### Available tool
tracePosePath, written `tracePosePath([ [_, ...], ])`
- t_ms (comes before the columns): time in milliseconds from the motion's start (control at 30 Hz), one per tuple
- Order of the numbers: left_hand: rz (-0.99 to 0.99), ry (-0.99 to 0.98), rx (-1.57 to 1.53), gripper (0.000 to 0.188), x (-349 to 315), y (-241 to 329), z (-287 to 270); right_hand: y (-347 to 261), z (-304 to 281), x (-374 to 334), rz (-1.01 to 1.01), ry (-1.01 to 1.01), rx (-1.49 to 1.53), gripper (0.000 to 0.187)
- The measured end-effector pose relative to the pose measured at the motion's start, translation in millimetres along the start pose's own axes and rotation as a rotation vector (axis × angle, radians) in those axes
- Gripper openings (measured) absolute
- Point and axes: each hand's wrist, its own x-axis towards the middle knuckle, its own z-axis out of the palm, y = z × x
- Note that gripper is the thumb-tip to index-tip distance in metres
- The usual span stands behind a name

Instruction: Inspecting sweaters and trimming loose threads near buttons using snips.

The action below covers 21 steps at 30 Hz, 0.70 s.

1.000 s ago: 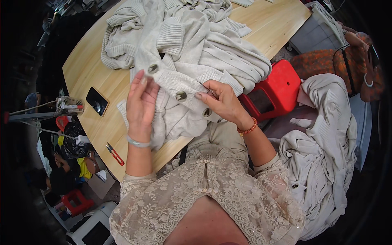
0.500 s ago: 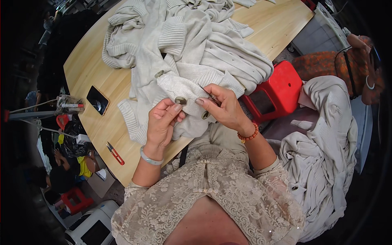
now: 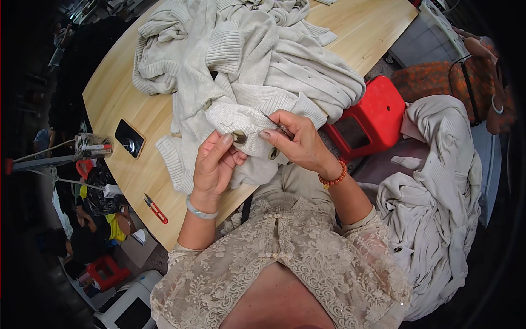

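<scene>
A cream knit cardigan (image 3: pixel 255 123) lies partly across my lap and the table's near edge. My left hand (image 3: pixel 215 156) pinches a dark olive button (image 3: pixel 239 137) on its front band between thumb and fingertips. Just to the right, my right hand (image 3: pixel 300 140) is closed around dark thread snips (image 3: pixel 285 131), mostly hidden by the fingers, with the thin tip pointing up and left. The right thumb rests near the knit. Below that thumb, a second dark button (image 3: pixel 273 154) shows on the band, and another button (image 3: pixel 207 103) sits farther up and left.
More cream knitwear is heaped on the wooden table (image 3: pixel 101 88). A phone (image 3: pixel 130 138) and red-handled thread snips (image 3: pixel 156 209) lie at the left. On the right stand a red stool (image 3: pixel 386 109) and a draped pile of knitwear (image 3: pixel 444 164), with another person (image 3: pixel 438 88) beyond.
My left thumb has moved slightly up and left with the button, which now tilts and shows less of its face. The right hand has shifted slightly left, keeping its hold on the thread snips.
</scene>
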Motion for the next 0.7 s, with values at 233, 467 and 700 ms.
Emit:
tracePosePath([
  [233, 0.985, 0.159, 1.027, 0.055, -7.3, -17.5, -9.0, 3.1, -4.7, -0.5, 0.005, -0.080, 0.139, 0.021],
  [467, 1.418, -0.094, 1.737, 0.047, 16.2, 14.7, -9.5, -4.1, 0.2, -1.7, -0.005, -0.067, 0.285, 0.023],
  [700, 1.307, -0.130, 1.573, 0.046, 23.4, 12.6, -5.3, -12.9, -5.9, -6.7, 0.090, -0.157, 0.347, 0.021],
])
